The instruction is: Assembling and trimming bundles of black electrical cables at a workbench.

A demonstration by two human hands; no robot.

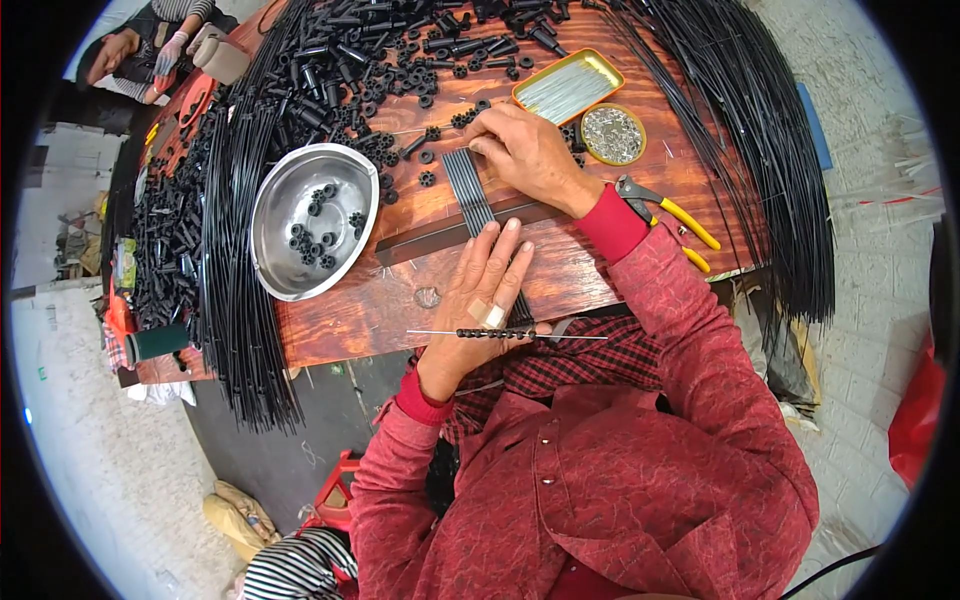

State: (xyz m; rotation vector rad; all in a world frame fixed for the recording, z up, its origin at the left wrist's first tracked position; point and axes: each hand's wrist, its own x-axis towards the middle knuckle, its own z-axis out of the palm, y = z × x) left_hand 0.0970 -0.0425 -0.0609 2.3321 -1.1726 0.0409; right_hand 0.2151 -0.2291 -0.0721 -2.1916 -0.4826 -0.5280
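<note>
My left hand (485, 285) lies flat, fingers stretched out, over a row of thin black rods (466, 185) set side by side. The rods cross a dark straight bar (425, 242) on the table. An adhesive bandage shows on this hand. A thin metal wire threaded with small dark pieces (495, 333) lies across its thumb side, near the wrist. Beyond the rods, my right hand (530, 150) has its fingers bent and closed near small black toothed rings (432, 132). What its fingertips hold is too small to make out.
A steel bowl (272, 215) with several black rings stands left. A yellow tray of pale pins (570, 92), a round tin of small metal bits (613, 134) and yellow-handled pliers (685, 222) are right. Long black rods (770, 130) hang off the table. Another person's gloved hand (172, 50) is far left.
</note>
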